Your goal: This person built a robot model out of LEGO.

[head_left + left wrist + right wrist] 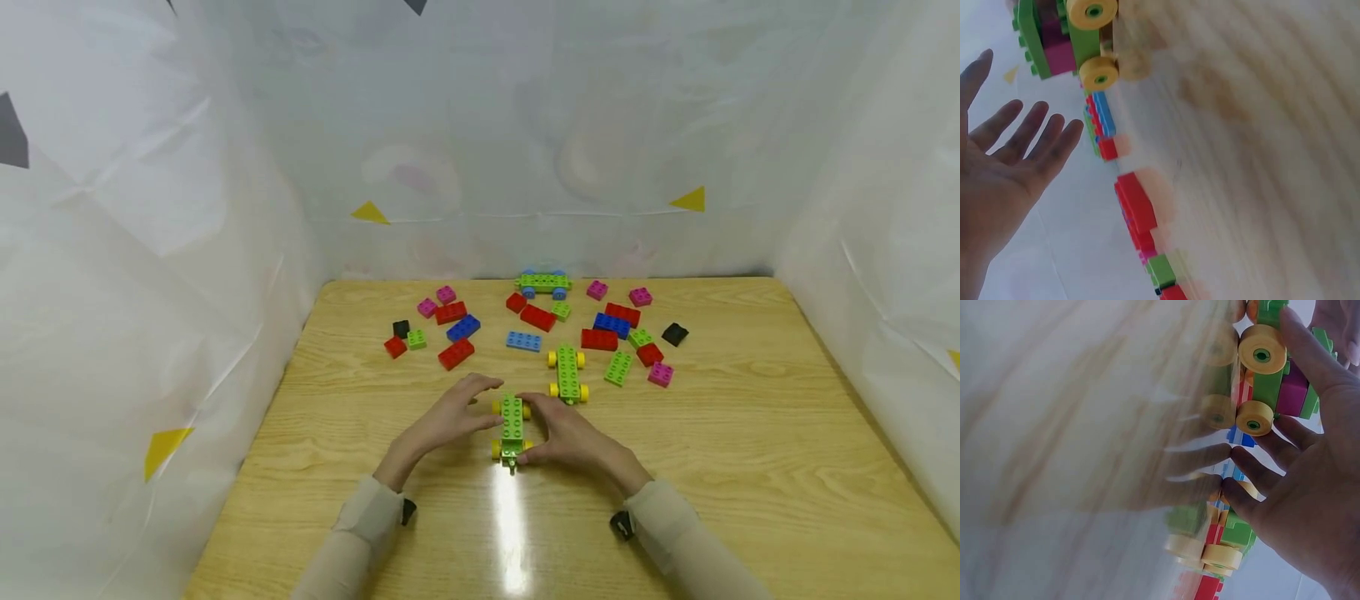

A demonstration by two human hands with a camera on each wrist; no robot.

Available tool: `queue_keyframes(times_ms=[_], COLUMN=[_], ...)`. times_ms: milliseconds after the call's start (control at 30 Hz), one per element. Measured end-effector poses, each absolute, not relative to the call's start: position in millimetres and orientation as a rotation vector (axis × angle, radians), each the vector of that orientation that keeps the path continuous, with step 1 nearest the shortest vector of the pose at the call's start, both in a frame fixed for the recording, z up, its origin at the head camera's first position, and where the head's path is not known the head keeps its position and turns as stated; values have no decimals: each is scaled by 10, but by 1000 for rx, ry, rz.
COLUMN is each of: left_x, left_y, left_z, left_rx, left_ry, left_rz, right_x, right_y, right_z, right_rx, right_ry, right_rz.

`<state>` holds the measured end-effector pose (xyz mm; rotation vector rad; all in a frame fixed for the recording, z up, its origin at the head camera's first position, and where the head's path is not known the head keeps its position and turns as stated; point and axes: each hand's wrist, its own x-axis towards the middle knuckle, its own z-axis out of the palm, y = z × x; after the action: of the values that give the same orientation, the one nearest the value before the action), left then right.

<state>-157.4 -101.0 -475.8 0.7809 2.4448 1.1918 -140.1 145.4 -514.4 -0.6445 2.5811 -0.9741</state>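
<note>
In the head view, a toy brick car [512, 423] with a green base and yellow wheels stands on the table between the two hands. Side-on in the left wrist view, its magenta brick [1059, 50] lies between the base and a green top brick [1030, 39]. My right hand [566, 429] holds the car from the right, thumb at its near end and fingers at its far end. To the left of it, my left hand [447, 415] is spread with relaxed fingers, and the left wrist view shows them apart from the car.
Just beyond the right hand stands another green wheeled base [568, 373] with yellow wheels. Loose bricks lie farther back, among them a light blue brick [523, 341] and a red brick [457, 354]. A blue-wheeled green base [544, 283] sits at the table's back edge.
</note>
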Motion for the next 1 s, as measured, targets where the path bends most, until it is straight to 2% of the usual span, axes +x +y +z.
queue_keyframes(times_ms=[500, 1000], left_x=[-1890, -2160], left_y=[-1606, -2030], left_z=[-4739, -4800], left_rx=[365, 193], left_ry=[2890, 3067], left_rz=[1235, 1207], right_x=[-1400, -1396], right_y=[1464, 1452], right_z=[-5155, -5137], right_rx=[-632, -640], right_ry=[2563, 2570], right_rz=[-975, -974])
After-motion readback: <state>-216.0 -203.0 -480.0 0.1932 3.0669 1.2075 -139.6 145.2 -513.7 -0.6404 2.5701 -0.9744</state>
